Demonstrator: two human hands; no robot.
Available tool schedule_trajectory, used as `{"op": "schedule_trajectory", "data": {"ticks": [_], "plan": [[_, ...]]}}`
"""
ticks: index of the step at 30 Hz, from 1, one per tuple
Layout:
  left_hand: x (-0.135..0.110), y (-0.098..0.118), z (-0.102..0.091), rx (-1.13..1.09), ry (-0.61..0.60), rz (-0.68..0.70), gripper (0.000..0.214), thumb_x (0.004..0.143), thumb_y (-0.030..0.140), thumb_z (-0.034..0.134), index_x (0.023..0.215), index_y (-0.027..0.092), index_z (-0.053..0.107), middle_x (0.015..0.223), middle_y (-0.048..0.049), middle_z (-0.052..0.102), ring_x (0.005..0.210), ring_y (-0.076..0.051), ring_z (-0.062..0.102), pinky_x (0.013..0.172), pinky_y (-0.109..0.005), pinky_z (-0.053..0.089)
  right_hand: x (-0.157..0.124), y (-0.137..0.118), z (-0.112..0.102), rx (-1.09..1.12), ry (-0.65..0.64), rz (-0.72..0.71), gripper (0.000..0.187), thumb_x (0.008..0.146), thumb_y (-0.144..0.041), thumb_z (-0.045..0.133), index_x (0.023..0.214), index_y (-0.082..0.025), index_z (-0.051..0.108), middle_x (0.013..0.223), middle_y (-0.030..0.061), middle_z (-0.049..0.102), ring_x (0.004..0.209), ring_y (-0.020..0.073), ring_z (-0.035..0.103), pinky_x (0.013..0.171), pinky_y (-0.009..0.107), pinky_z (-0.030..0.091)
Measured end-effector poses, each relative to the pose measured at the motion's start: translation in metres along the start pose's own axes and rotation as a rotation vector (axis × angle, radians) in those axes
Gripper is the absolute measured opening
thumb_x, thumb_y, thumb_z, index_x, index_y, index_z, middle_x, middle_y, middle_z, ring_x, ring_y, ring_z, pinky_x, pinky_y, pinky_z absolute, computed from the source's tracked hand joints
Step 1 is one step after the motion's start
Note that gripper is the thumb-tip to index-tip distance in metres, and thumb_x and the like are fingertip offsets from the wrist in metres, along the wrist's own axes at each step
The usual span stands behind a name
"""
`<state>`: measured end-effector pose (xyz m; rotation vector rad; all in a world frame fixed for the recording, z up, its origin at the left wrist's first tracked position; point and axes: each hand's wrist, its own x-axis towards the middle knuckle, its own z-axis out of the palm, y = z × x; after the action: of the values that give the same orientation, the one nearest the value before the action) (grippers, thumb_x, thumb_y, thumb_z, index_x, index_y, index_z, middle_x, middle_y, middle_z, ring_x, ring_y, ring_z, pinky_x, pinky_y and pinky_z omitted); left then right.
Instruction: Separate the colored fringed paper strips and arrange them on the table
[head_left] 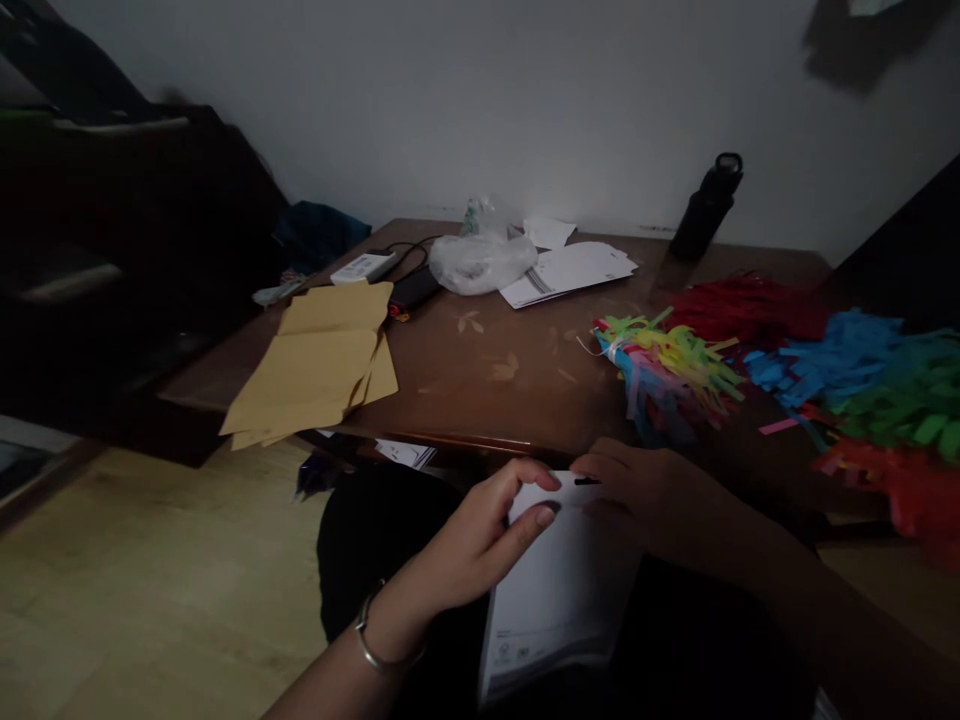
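Nearest the camera, a white card (562,580) slopes over the dark-clothed lap (390,530), between the left hand (491,535) and the right hand (645,490). Its slotted top end is up at the fingertips; the printed end runs back toward the body. With thumb on the face and forefinger bent in near the top edge, the left hand holds the upper left part, a silver bracelet (365,630) around its wrist. Deep in shade, the right hand grips the upper right corner and covers it.

Just beyond both hands is the front edge of a brown bench (442,390) with pale leaf marks; whether the card touches that edge cannot be told. Pale wooden floor (172,600) shows to the left of the left hand, and a grey wall (637,120) rises behind the bench. The room is dim.

Ahead and left of the left hand lie tan envelopes (322,350), overlapping the bench's edge. Straight ahead, well apart from the hands, sit a clear plastic bag (480,265) and a stack of white cards (574,270). A bundle of coloured streamers (675,370) lies near the right hand, just past it, with more red, blue and green streamers (915,395) farther right. Behind them, a black bottle (705,210) stands near the wall.
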<state>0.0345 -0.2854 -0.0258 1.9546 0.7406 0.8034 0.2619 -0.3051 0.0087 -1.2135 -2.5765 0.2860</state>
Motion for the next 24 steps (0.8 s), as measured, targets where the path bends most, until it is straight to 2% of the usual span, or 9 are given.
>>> {"op": "schedule_trajectory", "data": {"ticks": [2,6,9,10,13,15,19,22,24], "plan": [[0.000,-0.001,0.001,-0.011,-0.006,0.002,0.014,0.094,0.022,0.051,0.109,0.021,0.052,0.102,-0.0044,0.061,0.092,-0.017,0.059,0.080,-0.028,0.047,0.002,-0.002,-0.002,0.041,-0.047,0.056,0.023,0.082,-0.010,0.063,0.102,-0.018,0.055,0.095,0.0040,0.065,0.079,0.0173,0.066,0.065,0.026,0.049],[-0.002,-0.005,0.005,-0.006,-0.001,-0.013,0.013,0.093,0.023,0.055,0.106,0.022,0.053,0.098,-0.0027,0.061,0.087,-0.016,0.059,0.069,-0.023,0.047,0.006,0.000,-0.008,0.187,-0.177,0.177,0.024,0.082,-0.011,0.064,0.102,-0.019,0.055,0.089,0.0006,0.068,0.079,0.0168,0.067,0.063,0.024,0.042],[-0.005,-0.005,0.010,-0.007,0.041,-0.047,0.011,0.094,0.022,0.054,0.104,0.023,0.055,0.093,-0.0011,0.061,0.077,-0.014,0.058,0.061,-0.021,0.045,0.008,0.006,-0.013,0.297,-0.266,0.168,0.013,0.085,-0.020,0.066,0.094,-0.020,0.057,0.079,-0.0024,0.067,0.073,0.0151,0.065,0.058,0.021,0.036],[-0.006,-0.004,0.011,-0.022,0.062,-0.057,0.014,0.094,0.023,0.054,0.107,0.024,0.054,0.094,-0.0011,0.062,0.075,-0.013,0.058,0.058,-0.020,0.045,0.008,0.008,-0.014,0.332,-0.276,0.149,0.006,0.088,-0.024,0.063,0.089,-0.020,0.059,0.076,-0.0028,0.066,0.070,0.0140,0.064,0.056,0.020,0.035],[-0.008,-0.001,0.016,-0.125,0.128,-0.074,0.040,0.091,0.024,0.058,0.129,0.027,0.042,0.097,-0.0020,0.065,0.077,-0.014,0.060,0.055,-0.019,0.044,0.009,0.007,-0.013,0.351,-0.277,0.137,0.022,0.095,-0.028,0.054,0.075,-0.018,0.060,0.066,-0.0033,0.062,0.060,0.0110,0.058,0.053,0.020,0.031],[-0.008,0.000,0.018,-0.190,0.157,-0.102,0.047,0.092,0.025,0.057,0.135,0.025,0.038,0.089,-0.0006,0.067,0.074,-0.014,0.061,0.054,-0.018,0.043,0.008,0.004,-0.012,0.278,-0.274,0.149,0.025,0.093,-0.026,0.057,0.070,-0.017,0.060,0.062,-0.0028,0.061,0.057,0.0108,0.056,0.052,0.021,0.028],[-0.007,0.000,0.019,-0.152,0.201,-0.162,0.022,0.094,0.031,0.052,0.112,0.021,0.061,0.077,0.0003,0.066,0.066,-0.013,0.059,0.058,-0.021,0.043,0.001,0.003,-0.007,0.349,-0.293,0.129,0.029,0.095,-0.029,0.052,0.071,-0.017,0.063,0.062,-0.0032,0.062,0.054,0.0092,0.053,0.052,0.020,0.028],[-0.006,0.002,0.017,-0.190,0.261,-0.227,0.024,0.090,0.034,0.059,0.109,0.021,0.063,0.080,-0.0004,0.068,0.072,-0.014,0.061,0.064,-0.022,0.045,-0.005,0.010,-0.005,0.414,-0.309,0.149,0.035,0.099,-0.033,0.045,0.076,-0.017,0.066,0.063,-0.0027,0.063,0.053,0.0086,0.054,0.052,0.019,0.030],[-0.005,0.003,0.016,-0.238,0.237,-0.287,0.023,0.087,0.036,0.062,0.101,0.019,0.066,0.074,0.0001,0.067,0.068,-0.014,0.059,0.062,-0.021,0.044,-0.008,0.014,-0.005,0.402,-0.307,0.193,0.038,0.098,-0.038,0.044,0.075,-0.017,0.066,0.062,-0.0015,0.063,0.053,0.0095,0.054,0.051,0.019,0.030]]}}
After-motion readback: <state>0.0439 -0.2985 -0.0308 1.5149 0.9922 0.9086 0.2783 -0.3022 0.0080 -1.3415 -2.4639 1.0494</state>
